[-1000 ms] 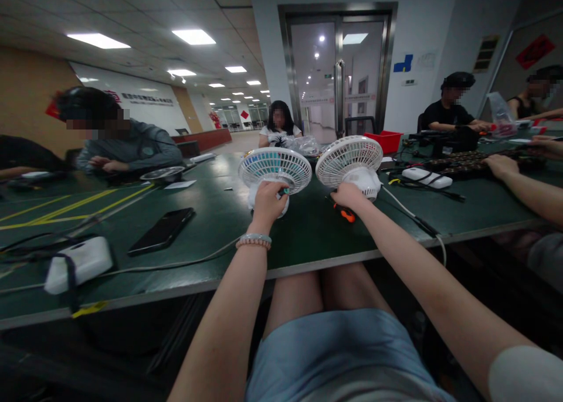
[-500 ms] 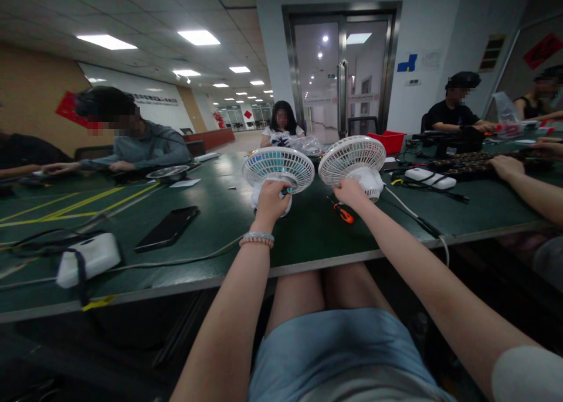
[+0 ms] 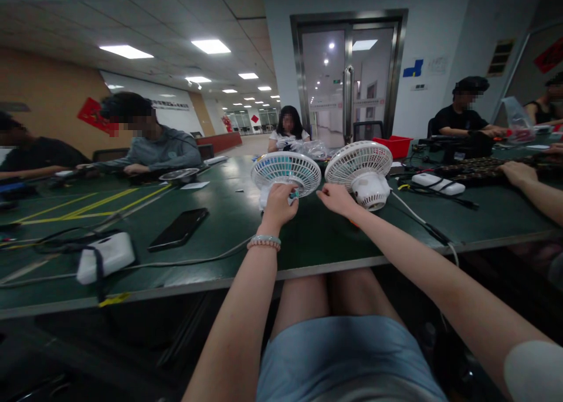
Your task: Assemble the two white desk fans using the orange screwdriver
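Observation:
My left hand (image 3: 281, 206) is closed at the back of the left white fan (image 3: 285, 166), with the tip of a small teal object (image 3: 294, 195) showing between its fingers. The kind of that object cannot be made out. My right hand (image 3: 338, 198) is closed in a pinch between the two fans, and what it holds, if anything, is hidden. Beside it, the right white fan (image 3: 368, 182) lies tilted with its motor housing towards me. Under my right forearm, only a bit of an orange screwdriver handle (image 3: 353, 222) shows.
On the green table (image 3: 229, 214) to my left lie a black phone (image 3: 178, 229) and a white adapter (image 3: 105, 256) with cables. A white power block (image 3: 438, 184) and a red bin (image 3: 393, 147) are on the right. Several people sit around; a co-worker's hand (image 3: 519, 172) is at right.
My right hand has moved left, away from the right fan's housing, into the gap between the fans. My forearm now covers most of the screwdriver. The view has shifted slightly.

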A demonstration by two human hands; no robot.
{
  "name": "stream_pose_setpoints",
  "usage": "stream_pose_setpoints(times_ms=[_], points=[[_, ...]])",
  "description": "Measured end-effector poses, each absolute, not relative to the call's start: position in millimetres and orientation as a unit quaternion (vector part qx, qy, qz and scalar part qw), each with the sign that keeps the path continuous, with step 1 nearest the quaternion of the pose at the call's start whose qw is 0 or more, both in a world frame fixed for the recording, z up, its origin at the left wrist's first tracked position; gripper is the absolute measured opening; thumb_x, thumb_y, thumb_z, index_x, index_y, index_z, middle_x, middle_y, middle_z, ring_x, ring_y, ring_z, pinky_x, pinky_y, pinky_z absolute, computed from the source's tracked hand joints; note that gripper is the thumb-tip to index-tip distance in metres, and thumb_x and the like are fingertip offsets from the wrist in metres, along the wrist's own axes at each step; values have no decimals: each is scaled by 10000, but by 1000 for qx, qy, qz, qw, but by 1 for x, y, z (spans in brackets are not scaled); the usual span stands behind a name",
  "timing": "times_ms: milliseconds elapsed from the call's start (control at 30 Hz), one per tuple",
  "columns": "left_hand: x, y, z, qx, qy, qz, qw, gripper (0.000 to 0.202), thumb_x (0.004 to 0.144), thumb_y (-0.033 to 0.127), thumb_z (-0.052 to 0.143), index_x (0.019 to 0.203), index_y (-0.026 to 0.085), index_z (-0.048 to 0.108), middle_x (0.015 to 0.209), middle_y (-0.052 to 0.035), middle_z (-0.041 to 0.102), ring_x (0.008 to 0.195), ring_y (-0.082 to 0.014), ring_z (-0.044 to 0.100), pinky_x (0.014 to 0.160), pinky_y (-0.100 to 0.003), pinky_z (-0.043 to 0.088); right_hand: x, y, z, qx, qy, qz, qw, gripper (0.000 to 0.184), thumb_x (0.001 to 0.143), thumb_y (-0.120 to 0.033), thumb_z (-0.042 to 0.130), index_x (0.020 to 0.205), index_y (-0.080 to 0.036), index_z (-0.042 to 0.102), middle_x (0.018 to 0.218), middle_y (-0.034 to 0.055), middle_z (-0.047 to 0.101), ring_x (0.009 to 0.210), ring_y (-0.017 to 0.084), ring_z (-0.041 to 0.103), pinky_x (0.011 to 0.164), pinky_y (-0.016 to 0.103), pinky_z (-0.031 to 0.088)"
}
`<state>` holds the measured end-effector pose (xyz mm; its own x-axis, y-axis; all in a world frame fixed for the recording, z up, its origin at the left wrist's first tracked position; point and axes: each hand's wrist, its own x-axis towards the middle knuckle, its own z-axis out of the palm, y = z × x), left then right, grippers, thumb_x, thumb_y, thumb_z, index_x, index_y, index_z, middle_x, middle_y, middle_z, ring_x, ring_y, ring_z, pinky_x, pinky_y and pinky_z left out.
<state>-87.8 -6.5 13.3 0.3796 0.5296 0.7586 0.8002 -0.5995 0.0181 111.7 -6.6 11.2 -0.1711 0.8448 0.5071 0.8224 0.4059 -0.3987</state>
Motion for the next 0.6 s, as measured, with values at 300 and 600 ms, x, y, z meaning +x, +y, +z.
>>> stream_pose_setpoints(times_ms=[300, 600], points=[[-107, 21, -1, -462, -661, -588, 65, 404, 749, 333, 466, 1098, 129, 475, 1137, -213, 550, 1141, -351, 458, 967, -560, 292, 50, 13, 34, -564, -720, 117, 387, 578, 925, -501, 214, 824, -140, 654, 902, 135, 680, 909, 220, 617, 795, 275, 420], [-132, 55, -16, -392, -758, -504, -133, 520, 741, 539, 365, 1003, 128, 547, 1012, -253, 592, 1057, -416, 531, 868, -580, 352, 51, 12, 6, -481, -745, 180, 425, 424, 880, -466, 397, 869, -149, 679, 875, 59, 692, 877, 175, 616, 807, 251, 429]])
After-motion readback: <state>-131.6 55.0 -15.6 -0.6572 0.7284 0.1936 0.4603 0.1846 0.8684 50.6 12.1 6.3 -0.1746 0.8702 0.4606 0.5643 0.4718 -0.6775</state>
